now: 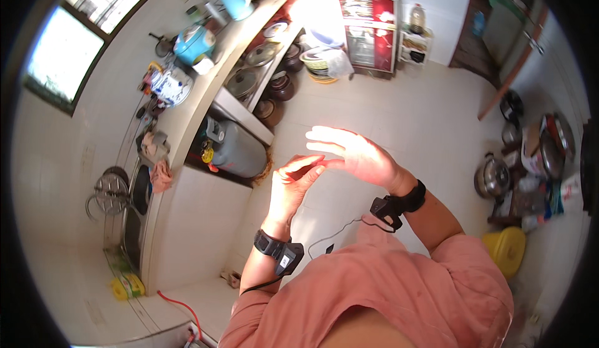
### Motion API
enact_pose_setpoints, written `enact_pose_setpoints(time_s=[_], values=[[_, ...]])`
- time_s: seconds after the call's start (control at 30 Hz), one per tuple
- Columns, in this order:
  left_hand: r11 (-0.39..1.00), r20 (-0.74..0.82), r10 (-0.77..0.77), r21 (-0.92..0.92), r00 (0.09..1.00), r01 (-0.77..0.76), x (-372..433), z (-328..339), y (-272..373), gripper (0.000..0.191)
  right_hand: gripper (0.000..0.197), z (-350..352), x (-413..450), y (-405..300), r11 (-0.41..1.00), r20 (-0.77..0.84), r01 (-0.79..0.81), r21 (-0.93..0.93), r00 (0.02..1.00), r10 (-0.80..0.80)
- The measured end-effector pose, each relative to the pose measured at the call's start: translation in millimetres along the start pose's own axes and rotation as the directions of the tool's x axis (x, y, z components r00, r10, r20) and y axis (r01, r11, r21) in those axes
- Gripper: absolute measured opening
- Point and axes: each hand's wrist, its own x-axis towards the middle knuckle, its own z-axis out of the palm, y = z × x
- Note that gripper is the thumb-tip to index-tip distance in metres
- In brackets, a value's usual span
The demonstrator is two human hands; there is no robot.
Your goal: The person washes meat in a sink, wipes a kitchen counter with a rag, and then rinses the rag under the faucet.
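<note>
Both hands are raised in front of my chest, above the pale tiled floor (323, 109). My left hand (288, 186) has its thumb and fingertips drawn together around the tip of the lowest visible digit of my right hand (367, 158). Strong light washes out the right hand, whose other fingers point left, straight and apart. Neither hand shows any object in it. A black strap with a small device (288, 257) is on the left wrist, and a similar black wrist device (388, 210) is on the right.
Left of me runs a counter (187, 128) with a floral kettle (171, 86) and a blue appliance (194, 44). A grey gas cylinder (238, 147) stands beneath. Pots (491, 175) and a yellow bin (507, 250) line the right side. A thin cable (332, 235) hangs near my wrists.
</note>
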Motion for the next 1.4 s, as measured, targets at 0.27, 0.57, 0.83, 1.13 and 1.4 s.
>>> enact_pose_setpoints(time_s=[0.27,0.57,0.83,1.13,1.4], values=[[0.941,-0.234,0.268,0.270,0.935,-0.202,53,-38,-20,0.011,0.065,-38,80,-4,0.572,0.371,0.308,-0.760,0.929,-0.007],[0.986,-0.505,0.043,-0.120,0.862,-0.119,103,-178,-38,0.012,0.065,-87,195,62,0.977,0.230,-0.211,-0.005,0.951,0.207],[0.968,-0.185,0.039,-0.236,0.982,-0.083,162,-305,-23,0.023,0.072,-76,334,116,0.949,0.140,-0.309,0.064,0.944,0.298],[0.965,-0.054,-0.151,-0.225,0.987,0.135,204,-381,-7,0.016,0.075,-72,423,184,0.943,0.264,-0.332,0.019,0.912,0.315],[0.866,-0.608,-0.040,-0.417,0.793,-0.276,178,-518,-55,0.020,0.078,-78,462,215,0.909,0.253,-0.399,0.122,0.898,0.360]])
